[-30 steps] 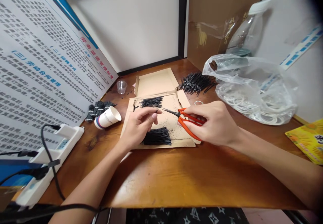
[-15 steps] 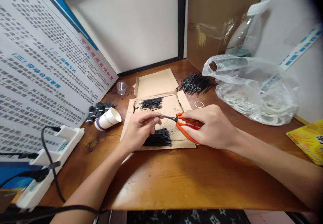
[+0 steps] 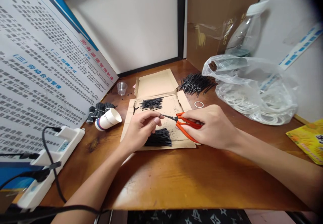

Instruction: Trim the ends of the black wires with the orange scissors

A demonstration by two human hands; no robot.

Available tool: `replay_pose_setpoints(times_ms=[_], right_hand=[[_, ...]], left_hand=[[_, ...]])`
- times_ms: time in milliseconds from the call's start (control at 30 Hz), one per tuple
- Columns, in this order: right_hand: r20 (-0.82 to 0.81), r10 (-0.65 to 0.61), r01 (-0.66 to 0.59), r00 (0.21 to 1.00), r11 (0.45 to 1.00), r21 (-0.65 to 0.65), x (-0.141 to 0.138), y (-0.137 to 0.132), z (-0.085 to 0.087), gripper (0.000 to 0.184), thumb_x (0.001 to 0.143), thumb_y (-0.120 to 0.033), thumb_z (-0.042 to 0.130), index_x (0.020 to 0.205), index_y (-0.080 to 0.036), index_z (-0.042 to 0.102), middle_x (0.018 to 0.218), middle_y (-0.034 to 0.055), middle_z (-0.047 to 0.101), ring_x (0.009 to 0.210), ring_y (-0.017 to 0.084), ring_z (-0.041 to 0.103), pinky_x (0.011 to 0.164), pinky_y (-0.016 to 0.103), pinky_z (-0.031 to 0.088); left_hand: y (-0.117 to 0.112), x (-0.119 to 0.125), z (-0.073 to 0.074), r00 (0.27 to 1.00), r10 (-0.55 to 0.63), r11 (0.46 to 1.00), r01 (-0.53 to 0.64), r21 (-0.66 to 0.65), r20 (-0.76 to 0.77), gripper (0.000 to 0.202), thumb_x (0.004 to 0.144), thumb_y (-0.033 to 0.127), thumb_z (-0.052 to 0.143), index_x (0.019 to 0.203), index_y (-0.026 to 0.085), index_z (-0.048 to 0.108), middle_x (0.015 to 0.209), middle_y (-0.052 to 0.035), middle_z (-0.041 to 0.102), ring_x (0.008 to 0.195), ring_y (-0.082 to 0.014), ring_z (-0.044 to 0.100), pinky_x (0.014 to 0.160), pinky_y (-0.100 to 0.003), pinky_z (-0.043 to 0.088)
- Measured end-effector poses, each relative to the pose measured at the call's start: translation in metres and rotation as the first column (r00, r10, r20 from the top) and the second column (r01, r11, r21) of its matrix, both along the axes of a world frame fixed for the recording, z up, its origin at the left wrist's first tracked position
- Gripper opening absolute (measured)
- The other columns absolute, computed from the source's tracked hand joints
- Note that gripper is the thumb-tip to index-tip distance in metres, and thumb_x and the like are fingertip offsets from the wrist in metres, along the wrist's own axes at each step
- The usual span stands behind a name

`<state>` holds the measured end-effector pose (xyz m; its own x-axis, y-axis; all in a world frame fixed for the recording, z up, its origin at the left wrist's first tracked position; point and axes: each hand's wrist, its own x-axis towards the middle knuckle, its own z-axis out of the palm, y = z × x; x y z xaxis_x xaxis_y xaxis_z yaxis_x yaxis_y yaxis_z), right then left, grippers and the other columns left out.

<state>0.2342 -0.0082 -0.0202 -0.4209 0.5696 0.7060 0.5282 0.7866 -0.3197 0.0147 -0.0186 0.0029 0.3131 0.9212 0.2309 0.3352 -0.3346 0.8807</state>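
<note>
My right hand is wrapped round the orange handles of a pair of scissors with slim dark blades. The blades point left and their tips meet the fingertips of my left hand. My left thumb and index finger are pinched together; a tiny dark end shows at their tips, but the thing held is mostly hidden. Beneath my hands lies an unfolded cardboard sheet. One row of short black wire-like strands rests on it beyond my left hand, and a nearer row of black strands is partly covered by that hand.
A loose pile of black strands lies behind the cardboard, near a white ring. To the right sits a clear bag of white rings. Left are a tipped paper cup, tied black bundles, a plastic cup and a power strip.
Both hands stay almost in place. The scissor handles are slightly closer together, and the blade tips remain at my left fingertips.
</note>
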Motion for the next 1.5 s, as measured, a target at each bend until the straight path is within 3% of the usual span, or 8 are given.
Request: replay_pose_setpoints(times_ms=[467,733,1067,1500], right_hand=[[0.015,0.018,-0.018,1.000,0.999,-0.050,0.0004,0.0003,0.0001,0.016,0.078,-0.022,0.055,0.075,-0.014,0.069,0.048,-0.0030,0.052,0.042,0.008,0.036,0.046,0.024,0.027],[0.021,0.043,-0.042,0.999,0.998,-0.049,0.0005,0.0003,0.0010,0.019,0.078,-0.021,0.055,0.069,-0.012,0.069,0.046,-0.0029,0.048,0.043,0.007,0.031,0.045,0.024,0.027],[-0.005,0.037,-0.037,0.999,0.999,0.029,0.0016,0.0022,-0.0004,0.020,0.081,-0.021,0.055,0.070,-0.011,0.069,0.050,-0.0001,0.058,0.042,0.008,0.040,0.046,0.024,0.031],[0.035,0.037,-0.034,0.999,0.998,-0.058,0.0002,-0.0002,0.0026,0.021,0.078,-0.022,0.054,0.066,-0.012,0.067,0.047,-0.0028,0.047,0.044,0.008,0.029,0.046,0.025,0.027]], left_hand=[[0.0000,-0.0029,0.0002,0.999,-0.016,1.000,0.015,-0.013,-0.039,0.014,0.089,0.025,0.057,0.086,0.014,0.064,0.072,-0.0018,0.062,0.054,-0.0064,0.048,0.047,-0.016,0.041],[-0.0002,-0.0037,-0.0004,0.999,-0.038,0.999,0.037,-0.025,-0.028,0.014,0.090,0.025,0.055,0.087,0.013,0.063,0.074,-0.0031,0.062,0.055,-0.0077,0.050,0.046,-0.016,0.044],[-0.0004,-0.0037,-0.0005,0.998,-0.065,0.998,0.064,-0.013,-0.024,0.015,0.090,0.023,0.054,0.088,0.013,0.065,0.075,-0.0039,0.061,0.056,-0.0082,0.052,0.046,-0.017,0.045],[-0.0003,-0.0057,-0.0027,0.999,-0.050,0.999,0.050,-0.013,0.011,0.013,0.089,0.024,0.056,0.089,0.014,0.063,0.075,-0.0038,0.063,0.055,-0.0084,0.052,0.045,-0.017,0.046]])
